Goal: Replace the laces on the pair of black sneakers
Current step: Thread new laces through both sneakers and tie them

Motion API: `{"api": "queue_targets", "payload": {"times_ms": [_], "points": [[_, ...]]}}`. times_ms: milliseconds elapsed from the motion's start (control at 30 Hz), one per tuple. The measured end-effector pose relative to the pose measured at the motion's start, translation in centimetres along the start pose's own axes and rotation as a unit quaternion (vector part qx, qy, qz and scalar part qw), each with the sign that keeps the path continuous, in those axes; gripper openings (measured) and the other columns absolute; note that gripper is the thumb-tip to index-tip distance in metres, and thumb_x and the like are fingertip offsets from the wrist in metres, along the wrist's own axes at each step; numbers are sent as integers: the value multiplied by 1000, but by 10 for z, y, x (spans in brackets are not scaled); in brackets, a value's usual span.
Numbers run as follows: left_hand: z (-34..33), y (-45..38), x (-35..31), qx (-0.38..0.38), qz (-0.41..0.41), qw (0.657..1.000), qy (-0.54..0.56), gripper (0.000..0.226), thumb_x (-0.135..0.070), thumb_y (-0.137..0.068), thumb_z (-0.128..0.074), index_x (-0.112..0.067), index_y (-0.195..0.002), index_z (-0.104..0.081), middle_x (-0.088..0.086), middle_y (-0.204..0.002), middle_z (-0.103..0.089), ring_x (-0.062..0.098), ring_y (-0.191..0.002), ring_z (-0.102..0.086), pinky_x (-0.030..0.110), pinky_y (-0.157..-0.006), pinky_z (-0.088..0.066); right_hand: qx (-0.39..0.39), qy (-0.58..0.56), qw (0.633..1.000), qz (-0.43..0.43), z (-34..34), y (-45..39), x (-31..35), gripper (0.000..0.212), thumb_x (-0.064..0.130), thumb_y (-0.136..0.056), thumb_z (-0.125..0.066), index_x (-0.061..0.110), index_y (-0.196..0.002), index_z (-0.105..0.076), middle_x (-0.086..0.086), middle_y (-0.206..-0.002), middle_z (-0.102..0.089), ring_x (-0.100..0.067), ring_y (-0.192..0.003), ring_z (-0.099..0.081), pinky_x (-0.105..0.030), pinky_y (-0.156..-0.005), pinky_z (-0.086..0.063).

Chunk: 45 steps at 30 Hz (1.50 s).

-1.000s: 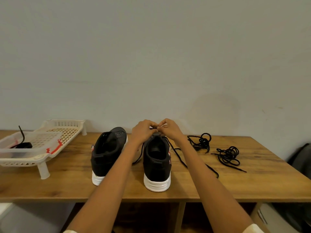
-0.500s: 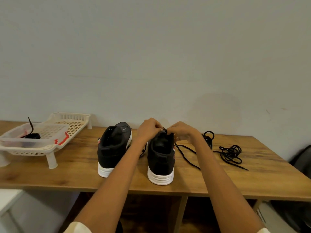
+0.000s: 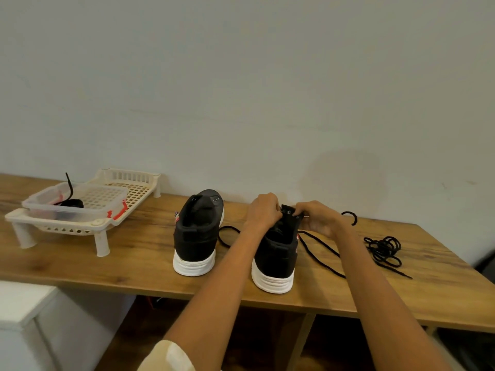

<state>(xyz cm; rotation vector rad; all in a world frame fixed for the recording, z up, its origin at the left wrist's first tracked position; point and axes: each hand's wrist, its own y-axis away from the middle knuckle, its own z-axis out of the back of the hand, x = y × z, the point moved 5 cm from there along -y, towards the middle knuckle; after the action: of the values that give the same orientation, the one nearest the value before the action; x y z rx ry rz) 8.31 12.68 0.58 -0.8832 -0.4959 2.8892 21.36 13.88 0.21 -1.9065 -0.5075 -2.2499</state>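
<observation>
Two black sneakers with white soles stand heel-toward-me on the wooden table. The left sneaker stands alone, untouched. Over the right sneaker both my hands work at the upper eyelets. My left hand is curled on the left side of the shoe's top. My right hand pinches the right eyelet flap, where a black lace comes out and trails across the table to the right. What my left fingers hold is hidden.
A coiled black lace lies at the right of the table, and another loop shows behind my right hand. A white plastic rack at the left carries a clear tub with a black lace inside.
My view has shifted, so the shoes sit lower and more to the right. My hands have come down from the raised lace end onto the right sneaker's upper eyelets.
</observation>
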Motion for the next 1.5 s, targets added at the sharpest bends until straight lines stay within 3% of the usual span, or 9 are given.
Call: {"api": "queue_targets", "payload": {"times_ms": [333,500,667,833,1033,1133,1267,1400,1500], "points": [[-6,-6,3,-5,-12,1000,-12,12,-8,-84,-62,-4,-86,-73,14,-84,-70,27,-77,-65,28,-64,-47,-15,26,1000,4,-2,-6,-2,11,-4,-83,-46,-1,-89,-54,-15,-85,-54,-22,-73,-60,-33,-73,-55],[-6,-8,7,-27,-14,999,12,17,-11,-88,-59,-6,-94,-74,10,-93,-71,24,-87,-65,26,-70,-45,-36,18,999,2,3,-14,-11,26,25,-96,-54,1,-97,-63,-12,-90,-66,-25,-88,-66,-32,-78,-56],[-6,-8,12,-45,5,997,55,15,-12,-87,-58,-14,-101,-57,6,-93,-66,25,-87,-61,33,-70,-48,-113,65,991,27,2,-21,-21,16,9,-94,-56,-1,-89,-67,-10,-76,-63,-17,-66,-62,-20,-53,-52],[-7,-14,9,-2,10,998,61,29,-8,-88,-47,-21,-100,-71,-1,-98,-59,20,-95,-58,34,-82,-50,-188,181,960,98,3,-26,-7,17,18,-92,-60,5,-91,-71,-12,-84,-71,-21,-71,-69,-30,-70,-58],[-12,-20,17,81,64,993,62,48,-61,-90,-38,-20,-86,-62,0,-93,-63,23,-93,-56,41,-89,-46,-201,-174,951,157,10,-19,22,11,13,-99,-47,4,-97,-54,-12,-92,-68,-20,-69,-67,-30,-70,-60],[-11,-22,28,145,45,986,71,9,-37,-84,-62,-30,-89,-63,-1,-106,-63,22,-108,-54,44,-100,-43,-205,-355,886,215,27,-11,38,11,11,-101,-43,4,-97,-50,-13,-91,-67,-19,-71,-67,-27,-67,-59],[-15,-23,35,176,42,982,50,42,-26,-74,-59,-41,-113,-65,1,-125,-59,27,-121,-45,46,-104,-38,-156,-516,790,292,41,1,55,15,14,-101,-43,5,-94,-52,-11,-88,-67,-18,-74,-69,-25,-68,-58],[-13,-21,28,97,29,994,-32,20,-38,-85,-62,-36,-103,-70,-2,-116,-63,23,-115,-47,39,-93,-27,-110,-495,809,297,24,1,57,15,15,-100,-45,7,-91,-54,-8,-84,-68,-16,-74,-69,-26,-69,-58],[1,-19,23,-16,46,999,21,17,-39,-87,-63,-28,-93,-74,-3,-101,-71,20,-103,-58,38,-94,-28,-120,-371,890,237,18,-8,41,9,13,-97,-53,9,-91,-58,-5,-78,-67,-14,-71,-67,-26,-69,-58]]}}
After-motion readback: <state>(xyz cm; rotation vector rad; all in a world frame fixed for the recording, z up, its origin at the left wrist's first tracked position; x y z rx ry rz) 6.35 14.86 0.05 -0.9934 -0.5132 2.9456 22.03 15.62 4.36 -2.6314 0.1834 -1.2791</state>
